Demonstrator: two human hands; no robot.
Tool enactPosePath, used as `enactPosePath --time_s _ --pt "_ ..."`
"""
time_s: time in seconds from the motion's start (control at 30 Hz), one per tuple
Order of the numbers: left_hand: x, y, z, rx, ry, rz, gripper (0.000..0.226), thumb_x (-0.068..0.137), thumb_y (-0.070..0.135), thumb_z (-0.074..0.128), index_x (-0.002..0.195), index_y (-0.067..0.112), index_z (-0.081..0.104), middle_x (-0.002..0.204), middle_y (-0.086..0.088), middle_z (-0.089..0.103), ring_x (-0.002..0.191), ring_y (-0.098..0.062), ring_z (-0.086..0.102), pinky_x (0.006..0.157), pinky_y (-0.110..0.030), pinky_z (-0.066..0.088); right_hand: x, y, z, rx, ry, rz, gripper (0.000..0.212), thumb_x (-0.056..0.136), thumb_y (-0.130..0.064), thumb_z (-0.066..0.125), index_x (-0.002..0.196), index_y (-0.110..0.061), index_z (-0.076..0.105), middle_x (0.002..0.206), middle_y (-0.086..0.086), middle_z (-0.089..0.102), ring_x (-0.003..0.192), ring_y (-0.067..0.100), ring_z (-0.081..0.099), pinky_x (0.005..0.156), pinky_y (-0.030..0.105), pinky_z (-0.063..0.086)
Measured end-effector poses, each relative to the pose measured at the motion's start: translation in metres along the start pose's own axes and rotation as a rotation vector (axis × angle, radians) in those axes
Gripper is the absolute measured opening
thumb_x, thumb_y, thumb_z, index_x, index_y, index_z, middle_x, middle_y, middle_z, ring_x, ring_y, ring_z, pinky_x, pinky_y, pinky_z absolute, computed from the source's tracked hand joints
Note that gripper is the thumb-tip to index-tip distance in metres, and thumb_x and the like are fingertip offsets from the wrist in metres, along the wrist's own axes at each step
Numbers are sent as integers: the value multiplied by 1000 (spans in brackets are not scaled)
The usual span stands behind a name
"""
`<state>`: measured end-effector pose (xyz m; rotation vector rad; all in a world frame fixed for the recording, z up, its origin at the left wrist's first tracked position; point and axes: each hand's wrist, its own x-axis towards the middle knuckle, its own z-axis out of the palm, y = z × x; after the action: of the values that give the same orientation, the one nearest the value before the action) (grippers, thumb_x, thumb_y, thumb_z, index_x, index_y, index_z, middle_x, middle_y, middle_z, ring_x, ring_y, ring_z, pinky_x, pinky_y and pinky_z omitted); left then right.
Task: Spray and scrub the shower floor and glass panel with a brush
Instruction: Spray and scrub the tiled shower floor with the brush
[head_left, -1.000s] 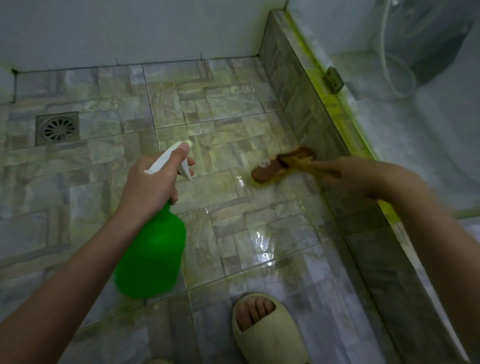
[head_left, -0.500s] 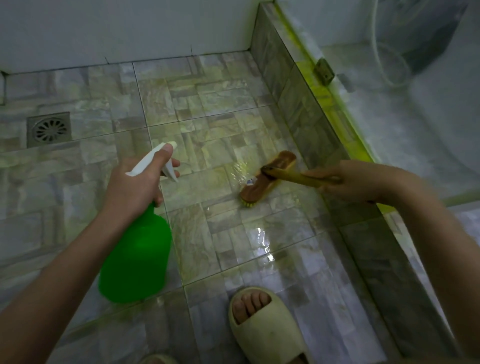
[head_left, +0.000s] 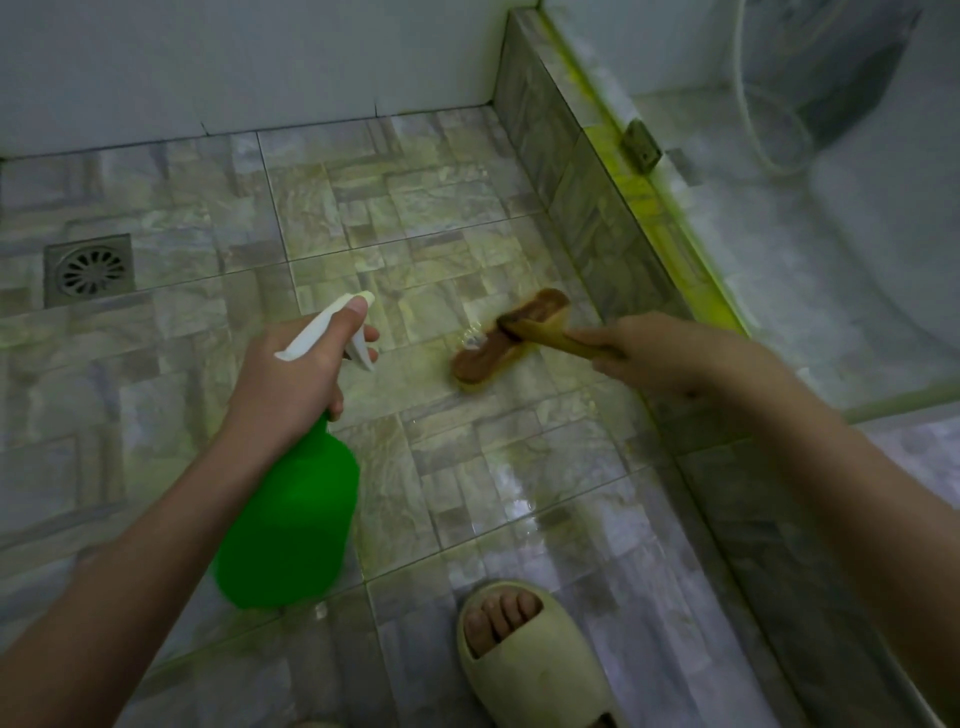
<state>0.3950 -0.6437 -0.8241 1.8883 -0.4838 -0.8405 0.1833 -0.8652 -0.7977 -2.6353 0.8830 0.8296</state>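
Note:
My left hand (head_left: 291, 379) grips the white trigger head of a green spray bottle (head_left: 291, 519), thumb on top, nozzle aimed at the floor ahead. My right hand (head_left: 670, 358) holds the yellowish handle of a brown scrub brush (head_left: 498, 348). The brush head lies bristles down on the wet, stone-patterned shower floor (head_left: 405, 218), close to the tiled kerb. The glass panel (head_left: 810, 291) rises from that kerb on the right, with a yellow-green strip along its bottom edge.
A square metal drain (head_left: 88, 270) sits at the far left of the floor. The low tiled kerb (head_left: 587, 197) runs along the right side with a small metal bracket (head_left: 641, 143). My foot in a pale slipper (head_left: 535, 660) stands near the bottom. A white wall closes the back.
The brush was drawn back toward me and left, then pushed forward again near the kerb. The spray bottle stayed in my left hand, almost unmoved.

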Motion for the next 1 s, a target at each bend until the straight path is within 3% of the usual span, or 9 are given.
enactPosePath --time_s 0.1,0.2,0.3,0.4,0.57,0.67,0.77,0.9,1.0 --pt "2 0 2 25 15 11 30 97 58 55 83 39 74 95 -10 78 39 -15 48 56 -28 45 14 -2 6 81 18 -27 57 100 -28 42 148 -46 17 95 4 57 84 24 57 81 35 48" --pt "1 -2 3 17 4 10 29 98 57 55 84 40 74 92 -1 79 40 -17 49 58 -29 46 -4 18 -6 100 11 -34 54 98 -32 46 145 -49 25 99 4 62 85 20 57 82 35 45" --pt "1 0 4 13 -6 15 30 98 57 55 84 39 74 90 6 79 41 -18 49 59 -29 46 -4 2 -11 100 83 -28 48 97 -33 48 141 -47 36 85 2 62 76 18 57 73 33 45" --pt "3 3 4 13 1 18 30 97 59 55 82 41 74 91 8 79 42 -18 49 59 -30 46 14 -14 -17 145 141 -49 45 98 -33 48 140 -46 39 67 -11 49 62 10 49 62 28 38" --pt "3 3 -1 -8 -3 30 29 94 63 56 76 48 74 91 6 79 43 -19 49 56 -30 45 -21 4 -46 -11 -77 36 37 93 -34 54 128 -45 55 82 -3 64 76 19 62 70 31 48" --pt "4 4 -3 -34 0 45 27 83 71 56 72 54 74 90 6 79 53 -28 55 57 -31 44 -8 -21 -51 -113 9 32 34 93 -30 53 126 -31 61 72 -3 55 76 23 59 66 30 45" --pt "6 6 -7 -54 15 57 30 75 77 54 72 55 74 88 2 79 52 -28 54 59 -33 45 20 -29 -49 37 106 15 41 96 -29 50 135 -38 50 69 -7 51 67 15 55 62 28 39" --pt "6 2 -10 -45 23 42 34 72 80 52 72 54 75 90 -7 79 42 -21 50 62 -35 45 7 -19 -51 18 32 -11 41 95 -30 52 134 -39 51 89 0 59 95 24 62 75 29 44" --pt "7 3 -13 -49 28 40 34 73 79 52 73 54 75 93 -9 79 45 -24 51 63 -37 45 7 -35 -43 -31 114 54 38 96 -33 49 134 -36 52 82 -1 49 96 28 61 71 29 40"
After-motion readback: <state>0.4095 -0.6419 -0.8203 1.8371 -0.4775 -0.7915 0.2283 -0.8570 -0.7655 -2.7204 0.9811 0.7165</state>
